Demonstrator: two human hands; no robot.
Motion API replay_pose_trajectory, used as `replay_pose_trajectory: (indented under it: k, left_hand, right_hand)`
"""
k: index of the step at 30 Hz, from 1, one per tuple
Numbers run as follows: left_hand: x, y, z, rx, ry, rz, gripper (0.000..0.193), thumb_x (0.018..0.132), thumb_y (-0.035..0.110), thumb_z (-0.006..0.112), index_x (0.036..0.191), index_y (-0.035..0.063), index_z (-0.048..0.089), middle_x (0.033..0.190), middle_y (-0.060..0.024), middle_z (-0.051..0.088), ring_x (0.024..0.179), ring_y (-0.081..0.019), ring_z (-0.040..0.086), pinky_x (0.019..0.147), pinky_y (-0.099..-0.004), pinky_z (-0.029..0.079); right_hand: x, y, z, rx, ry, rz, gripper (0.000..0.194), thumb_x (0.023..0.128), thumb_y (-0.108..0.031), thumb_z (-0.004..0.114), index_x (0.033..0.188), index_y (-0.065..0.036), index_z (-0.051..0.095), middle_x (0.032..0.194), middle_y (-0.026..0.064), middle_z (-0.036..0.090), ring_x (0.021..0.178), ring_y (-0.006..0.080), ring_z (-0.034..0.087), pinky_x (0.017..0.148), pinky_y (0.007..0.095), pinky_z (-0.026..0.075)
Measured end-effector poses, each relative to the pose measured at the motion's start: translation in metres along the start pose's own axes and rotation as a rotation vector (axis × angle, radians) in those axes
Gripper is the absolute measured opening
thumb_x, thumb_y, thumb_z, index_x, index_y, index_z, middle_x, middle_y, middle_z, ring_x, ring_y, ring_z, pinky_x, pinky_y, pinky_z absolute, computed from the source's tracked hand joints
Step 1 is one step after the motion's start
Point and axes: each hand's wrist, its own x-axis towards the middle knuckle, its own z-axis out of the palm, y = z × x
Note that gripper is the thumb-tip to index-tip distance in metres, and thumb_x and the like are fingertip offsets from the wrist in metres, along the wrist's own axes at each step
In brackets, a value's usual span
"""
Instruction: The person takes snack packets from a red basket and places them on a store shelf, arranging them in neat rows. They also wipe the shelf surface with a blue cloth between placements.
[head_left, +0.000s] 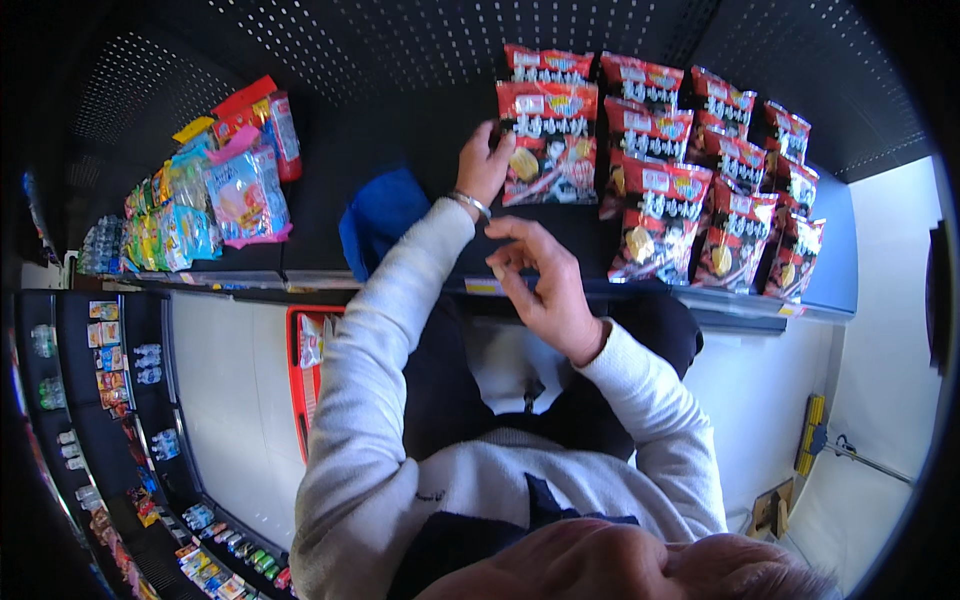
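Observation:
My left hand (486, 163) touches the left edge of a red and black snack bag (549, 150), its thumb on the front of the bag. That bag stands upright on a black shelf, in front of another like it. My right hand (541, 281) is raised over the shelf's front edge with curled fingers apart and nothing in it. Several matching snack bags (660, 217) stand in rows to the right. A blue cloth (382, 217) lies on the shelf, left of my left forearm.
Candy bags (247, 191) and other packets fill the shelf's left part. A red basket (295, 375) with a packet in it sits on the floor at the left. Stocked shelves (75, 420) run along the far left. A mop (811, 436) and a cardboard box (771, 510) are at the right.

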Motion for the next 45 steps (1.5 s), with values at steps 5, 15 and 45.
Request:
replay_pose_trajectory:
  k: [5,15,45]
  left_hand:
    - [0.002,0.019,-0.005,0.083,0.044,-0.067,0.041,0.101,0.027,0.070,0.129,-0.0013,0.065,0.116,-0.0206,0.074,0.103,-0.0303,0.075,0.089,-0.0380,0.058]
    - [-0.167,0.095,-0.211,0.045,0.709,0.330,0.030,0.103,0.012,0.063,0.132,0.0025,0.062,0.122,-0.0089,0.069,0.098,-0.0158,0.071,0.081,-0.0285,0.055]
    - [-0.473,-0.153,-0.271,0.280,0.911,-0.593,0.010,0.091,0.006,0.072,0.100,0.0031,0.073,0.088,-0.0126,0.076,0.078,-0.0244,0.074,0.071,-0.0374,0.057]
  right_hand:
    - [0.004,0.002,-0.002,-0.035,0.013,0.006,0.044,0.088,0.014,0.064,0.129,0.000,0.061,0.121,0.0126,0.067,0.094,0.0172,0.073,0.076,0.0297,0.055]
    - [0.004,0.034,-0.010,0.000,0.033,-0.002,0.039,0.104,0.000,0.062,0.142,-0.003,0.058,0.134,0.0106,0.069,0.107,0.0182,0.071,0.089,0.0278,0.053]
    - [-0.072,0.065,0.013,-0.076,0.086,0.188,0.026,0.104,-0.001,0.060,0.129,0.002,0.065,0.125,0.0131,0.071,0.102,0.0211,0.072,0.094,0.0350,0.059]
